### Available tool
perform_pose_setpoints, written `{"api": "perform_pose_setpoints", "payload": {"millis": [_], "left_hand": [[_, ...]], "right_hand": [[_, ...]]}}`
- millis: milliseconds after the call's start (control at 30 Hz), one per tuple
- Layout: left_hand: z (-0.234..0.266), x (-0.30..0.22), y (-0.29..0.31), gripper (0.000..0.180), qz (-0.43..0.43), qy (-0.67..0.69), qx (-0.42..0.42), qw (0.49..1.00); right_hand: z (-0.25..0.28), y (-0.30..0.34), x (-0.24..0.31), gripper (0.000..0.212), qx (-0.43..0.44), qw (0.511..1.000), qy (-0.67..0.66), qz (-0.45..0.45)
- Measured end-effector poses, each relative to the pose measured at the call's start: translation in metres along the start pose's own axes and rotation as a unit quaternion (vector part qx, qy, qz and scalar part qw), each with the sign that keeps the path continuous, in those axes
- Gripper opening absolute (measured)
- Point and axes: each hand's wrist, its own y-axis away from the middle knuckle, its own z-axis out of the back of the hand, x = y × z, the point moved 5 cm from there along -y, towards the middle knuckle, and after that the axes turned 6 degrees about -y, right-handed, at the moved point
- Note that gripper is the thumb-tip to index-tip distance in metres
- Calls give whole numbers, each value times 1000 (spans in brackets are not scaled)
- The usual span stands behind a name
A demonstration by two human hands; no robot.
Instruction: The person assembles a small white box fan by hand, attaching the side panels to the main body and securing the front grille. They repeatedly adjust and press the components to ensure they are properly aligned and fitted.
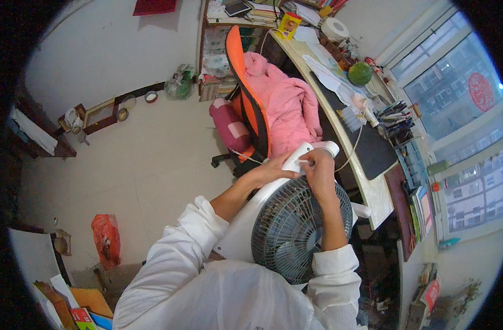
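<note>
"Fingers (307,158) of the right hand (321,171) are bent and drawn close together at the white housing (296,153) of the fan (293,234); from my remote seat I can't tell whether they pinch something small."

"And the left?"

"Left hand (269,172) lies along the housing, thumb across its face, the other fingers partly hidden. I see contact; whether it grips, I can't tell."

"What's around?"

"Ahead I have an orange-and-black chair (258,107) heaped with pink padded cloth (290,107), a mauve roll (228,124) beside it. Rightward runs a pale desk (379,206) with a dark mat (381,147) and a round green melon (360,73), near a window (452,104). Leftward I see pale floor (169,148) and a red plastic bag (106,239)."

"Where's the fan, against the fingers?"

"Touching them at its far end. Its round grey grille sits nearer the white-clothed torso (240,297), partly under the right forearm (333,228)."
</note>
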Motion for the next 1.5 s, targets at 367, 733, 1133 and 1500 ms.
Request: {"api": "perform_pose_setpoints", "payload": {"millis": [367,733,1133,1500], "left_hand": [[5,-1,4,86,-12,-4,2,1000],[1,3,10,92,-2,-16,-35,999],[31,15,36,87,50,63,-71,994],[52,21,8,82,33,-84,-143,986]], "right_hand": [[0,-8,3,15,75,996,-24,35],[1,-1,3,15,-56,986,154,-28],[-22,6,-6,15,-104,987,-121,-16],[115,164,-138,20,-380,866,-235,-222]]}}
